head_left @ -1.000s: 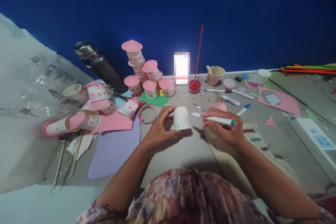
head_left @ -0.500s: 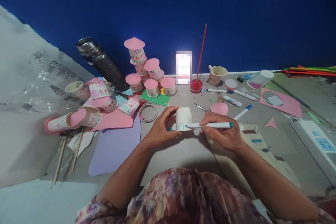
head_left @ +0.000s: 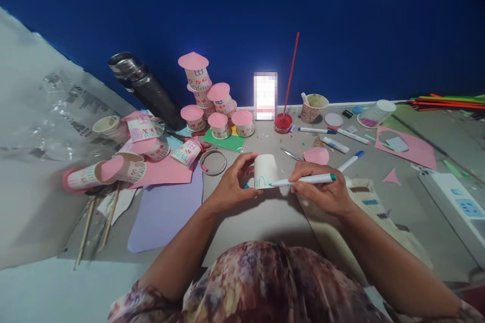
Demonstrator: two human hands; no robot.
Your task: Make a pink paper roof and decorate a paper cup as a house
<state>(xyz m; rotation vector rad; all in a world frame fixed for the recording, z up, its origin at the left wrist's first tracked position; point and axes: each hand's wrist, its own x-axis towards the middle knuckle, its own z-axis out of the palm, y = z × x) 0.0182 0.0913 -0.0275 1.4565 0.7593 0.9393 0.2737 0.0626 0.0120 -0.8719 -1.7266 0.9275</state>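
Note:
My left hand (head_left: 235,180) grips a small white paper cup (head_left: 265,167) from its left side, above the table in front of me. The cup is upside down, and green zigzag strokes run along its lower part. In my right hand (head_left: 322,189) is a white marker (head_left: 316,179) with a green end, pinched between thumb and fingers. Its green tip touches the cup near the lower rim. Something teal, partly hidden, shows by my left thumb. A pink paper disc (head_left: 317,156) lies just beyond my right hand.
Decorated cups with pink cone roofs (head_left: 193,61) stand stacked at the back left, beside a dark thermos (head_left: 149,93). A tape roll (head_left: 212,162) and purple paper (head_left: 166,217) lie left. Rightward are several markers (head_left: 350,161), a red pot (head_left: 283,123) with a stick, and a power strip (head_left: 454,207).
The marker tip has moved slightly down and right along the cup, and the green line is longer. My left hand keeps its hold, nearly still.

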